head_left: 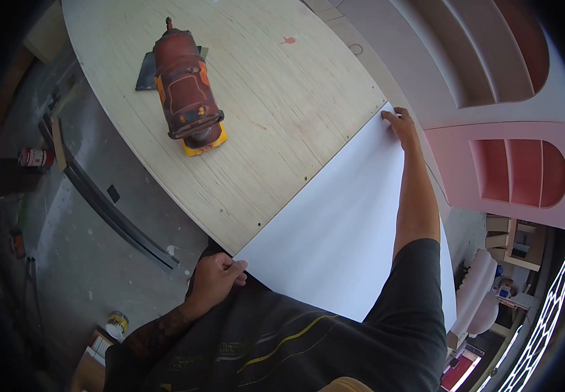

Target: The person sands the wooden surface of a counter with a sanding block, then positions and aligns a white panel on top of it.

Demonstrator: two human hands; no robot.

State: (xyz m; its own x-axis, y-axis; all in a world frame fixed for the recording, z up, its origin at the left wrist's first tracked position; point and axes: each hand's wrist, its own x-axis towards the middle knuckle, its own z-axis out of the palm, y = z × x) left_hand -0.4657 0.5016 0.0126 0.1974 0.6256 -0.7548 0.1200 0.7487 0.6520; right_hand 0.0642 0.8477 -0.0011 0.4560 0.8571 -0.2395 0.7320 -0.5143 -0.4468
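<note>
A large smooth white sheet (325,228) lies against the straight edge of a pale wooden panel (276,98). My left hand (220,277) is closed on the sheet's near corner, thumb and fingers pinched together at the panel's edge. At the far corner, my right hand (402,127) grips the sheet's edge, its thumb on top and fingers curled over the side. On the panel lies a worn red power tool (188,91) with a yellow base, away from both hands. A dark flat piece (146,72) sticks out from under it.
Curved dark strips (109,212) lie on the grey floor at left, with a red can (36,157) beyond them. A paint tin (117,322) stands at lower left. Pink shelving (465,150) and a large white cabinet (426,65) stand at right.
</note>
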